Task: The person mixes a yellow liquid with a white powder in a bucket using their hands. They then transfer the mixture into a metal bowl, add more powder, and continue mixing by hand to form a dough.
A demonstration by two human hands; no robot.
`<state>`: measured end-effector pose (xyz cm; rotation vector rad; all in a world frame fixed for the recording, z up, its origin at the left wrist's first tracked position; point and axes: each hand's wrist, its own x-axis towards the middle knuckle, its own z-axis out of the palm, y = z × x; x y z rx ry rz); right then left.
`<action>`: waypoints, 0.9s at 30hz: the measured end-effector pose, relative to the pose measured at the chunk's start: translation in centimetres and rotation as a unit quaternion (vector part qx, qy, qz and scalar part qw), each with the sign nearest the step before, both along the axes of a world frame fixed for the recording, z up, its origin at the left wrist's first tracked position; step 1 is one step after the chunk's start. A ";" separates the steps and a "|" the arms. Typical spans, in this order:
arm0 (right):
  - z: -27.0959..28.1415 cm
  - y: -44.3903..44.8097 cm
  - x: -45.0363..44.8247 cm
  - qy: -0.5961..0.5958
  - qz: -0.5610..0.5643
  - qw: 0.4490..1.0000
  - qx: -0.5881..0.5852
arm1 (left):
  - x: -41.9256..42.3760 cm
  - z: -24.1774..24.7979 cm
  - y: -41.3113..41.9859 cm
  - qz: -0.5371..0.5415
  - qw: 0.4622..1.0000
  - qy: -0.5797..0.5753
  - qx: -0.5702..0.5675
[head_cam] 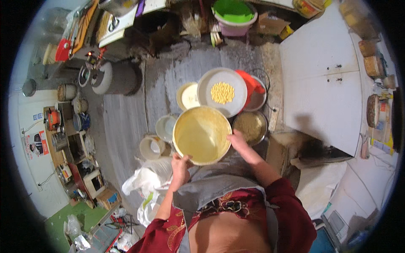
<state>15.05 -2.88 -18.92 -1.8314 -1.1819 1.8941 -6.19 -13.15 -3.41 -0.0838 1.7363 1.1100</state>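
Observation:
A large round yellowish tub (202, 136) is held tilted between my two hands, its inside facing the camera and wet-looking at the bottom. My left hand (181, 169) grips the rim at the lower left. At the right side, my right hand (238, 141) holds the same rim. Beyond the tub stands a wide grey basin (205, 85) with a heap of yellow beans (222, 93), perhaps soybeans. A pale container (186, 95) is partly behind that basin. To the right, a round metal bowl (253, 128) holds brownish matter.
Buckets (165, 127) (151, 148) stand left of the tub, above white plastic bags (148, 177). A red cloth or bag (250, 83) lies over another basin at the right. A gas cylinder (110, 78) stands farther left; a white cabinet (319, 76) lines the right side.

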 end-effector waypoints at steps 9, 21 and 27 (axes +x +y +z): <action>-0.1 0.4 0.1 -0.052 0.031 0.998 -0.025 | -0.4 -0.6 -0.1 -0.012 1.000 -0.008 0.027; -0.9 0.2 0.0 -0.051 0.041 0.998 0.001 | -0.3 -0.3 0.2 0.022 0.999 -0.019 0.016; -1.1 -0.1 -0.2 0.000 0.009 1.000 0.018 | -0.6 0.0 0.3 0.011 0.999 -0.013 0.030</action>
